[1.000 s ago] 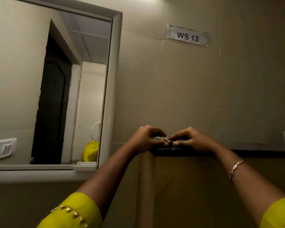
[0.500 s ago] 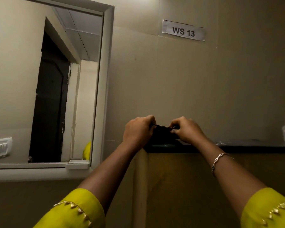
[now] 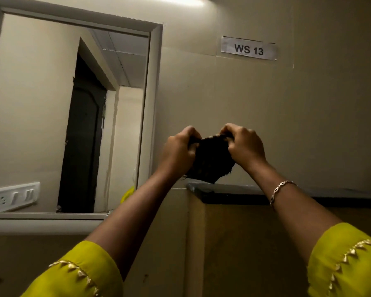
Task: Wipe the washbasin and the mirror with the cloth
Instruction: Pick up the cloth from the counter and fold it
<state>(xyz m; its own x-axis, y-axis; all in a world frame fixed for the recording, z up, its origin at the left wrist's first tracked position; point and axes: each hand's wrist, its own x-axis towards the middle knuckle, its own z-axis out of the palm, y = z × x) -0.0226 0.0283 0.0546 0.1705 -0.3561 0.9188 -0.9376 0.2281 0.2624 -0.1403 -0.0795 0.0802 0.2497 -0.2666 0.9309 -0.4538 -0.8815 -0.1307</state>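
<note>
2 hands (image 3: 210, 151) – 1 cloth (image 3: 210, 161)

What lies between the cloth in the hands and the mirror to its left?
In the head view, only bare wall and the mirror's pale frame separate the dark cloth from the mirror; the left hand grips the cloth's near edge.

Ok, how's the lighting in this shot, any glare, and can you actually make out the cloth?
Head view: dim and yellowish, lit from a bright strip at the top edge that glares on the wall; the dark cloth held between the left hand and right hand is nearly black with little texture; the mirror shows no glare; straight edges bow from the wide lens.
</note>
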